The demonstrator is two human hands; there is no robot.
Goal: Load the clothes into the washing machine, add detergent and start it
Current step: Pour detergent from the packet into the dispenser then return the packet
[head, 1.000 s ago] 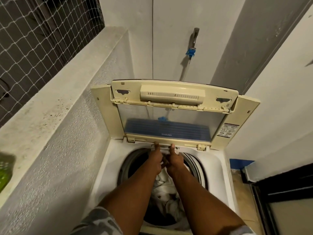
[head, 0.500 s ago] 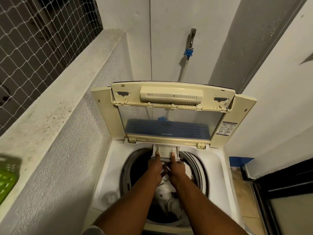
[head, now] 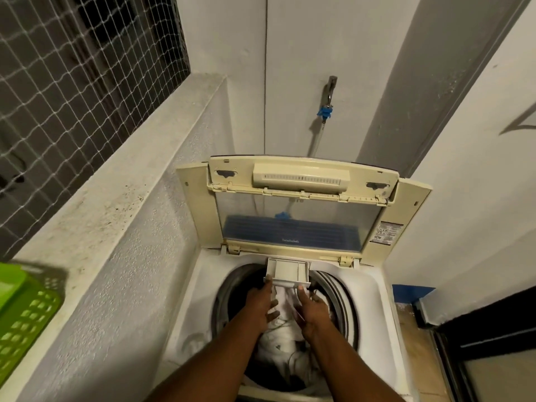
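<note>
- At lower centre of the frame, the detergent drawer (head: 290, 271) juts over the drum (head: 232, 285) of the open washing machine (head: 197, 300), white clothes (head: 284, 343) heaped beneath it.
- Left hand (head: 259, 307) and right hand (head: 314, 313) reach in with fingers outstretched, fingertips (head: 268, 278) touching the drawer's front lip; neither closes around it.
- We judge the drawer light, rigid plastic, best taken by that lip; the clothes soft and limp.
- Blur smears the drawer's compartments; no detergent is in view, and the controls are possibly hidden behind the raised lid (head: 301, 178).

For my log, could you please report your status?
Left hand, right hand: fingertips on detergent drawer. Drawer out, clothes in drum. Lid up, nothing blocking.
</note>
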